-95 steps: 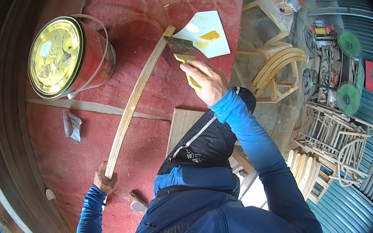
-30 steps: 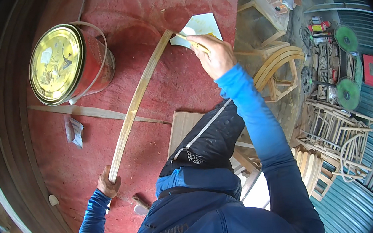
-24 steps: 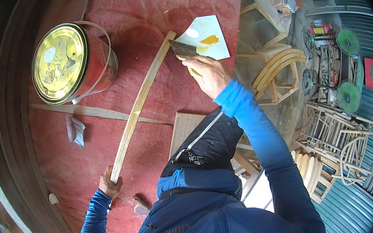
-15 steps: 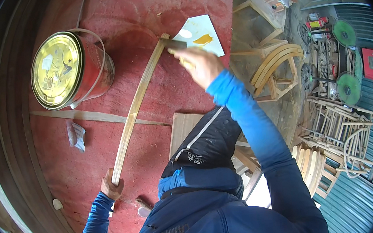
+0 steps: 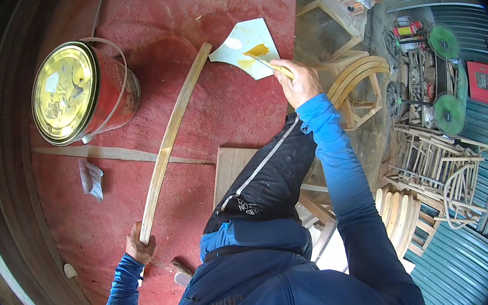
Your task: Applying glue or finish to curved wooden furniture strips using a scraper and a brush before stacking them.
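My left hand (image 5: 139,246) is closed around the lower end of a long, curved wooden strip (image 5: 170,138). The strip slants up and to the right, its far end close to a white board (image 5: 242,32). In my right hand (image 5: 302,83) is a putty knife (image 5: 283,71) with a pale yellow handle. Its thin blade points left and meets a patch of yellow-brown paste (image 5: 257,50) on the board. My fingers hide part of the handle.
A red bucket (image 5: 118,85) with a gold lid stands at left on the red surface (image 5: 108,228). Crumpled paper (image 5: 92,179) lies below it. Wooden frames (image 5: 361,94), stacked chair parts (image 5: 437,160) and green-covered wheels (image 5: 451,114) stand at right.
My right hand has moved right and slightly down, taking the putty knife from the strip's far end to the paste. My left hand still grips the strip. The view has shifted slightly.
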A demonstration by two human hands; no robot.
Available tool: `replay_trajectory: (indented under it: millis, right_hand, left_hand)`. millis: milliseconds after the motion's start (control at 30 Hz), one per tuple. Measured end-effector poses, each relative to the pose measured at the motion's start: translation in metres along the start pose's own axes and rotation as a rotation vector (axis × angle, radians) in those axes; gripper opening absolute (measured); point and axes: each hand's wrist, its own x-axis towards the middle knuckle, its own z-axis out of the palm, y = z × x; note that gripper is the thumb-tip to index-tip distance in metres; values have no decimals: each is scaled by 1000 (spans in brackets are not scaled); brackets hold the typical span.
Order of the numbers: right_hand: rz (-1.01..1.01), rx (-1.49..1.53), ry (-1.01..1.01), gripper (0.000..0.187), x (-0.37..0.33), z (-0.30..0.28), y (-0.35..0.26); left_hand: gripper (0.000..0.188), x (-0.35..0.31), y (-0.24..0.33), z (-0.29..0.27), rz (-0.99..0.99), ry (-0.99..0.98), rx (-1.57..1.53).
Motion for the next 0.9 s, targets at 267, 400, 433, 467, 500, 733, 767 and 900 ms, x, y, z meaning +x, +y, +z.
replay_trajectory:
  millis: [267, 400, 433, 467, 500, 733, 767, 900]
  right_hand:
    - [-67, -44, -46, 21, 16, 14, 2]
    - [-67, -31, -160, 21, 17, 13, 0]
    - [-69, -29, -162, 21, 18, 12, -1]
    - [-77, -25, -200, 21, 20, 9, -2]
    - [-87, -20, -238, 21, 21, 7, -3]
    - [29, 154, -261, 23, 22, -14, -2]
    - [27, 273, -279, 24, 18, -15, -7]
    - [148, 738, -234, 25, -8, -5, -44]
  left_hand:
    - [32, -1, 6, 3, 26, 59, -25]
    - [32, 0, 5, -1, 17, 41, -6]
    - [32, -1, 3, -2, 14, 43, -6]
    - [34, -2, 2, -3, 18, 27, -9]
    - [35, -2, 1, -4, 22, 12, -13]
    - [33, 0, -5, -5, 7, -8, -12]
    - [32, 0, -4, -6, 2, -7, -25]
    - [30, 0, -5, -5, 24, -2, 3]
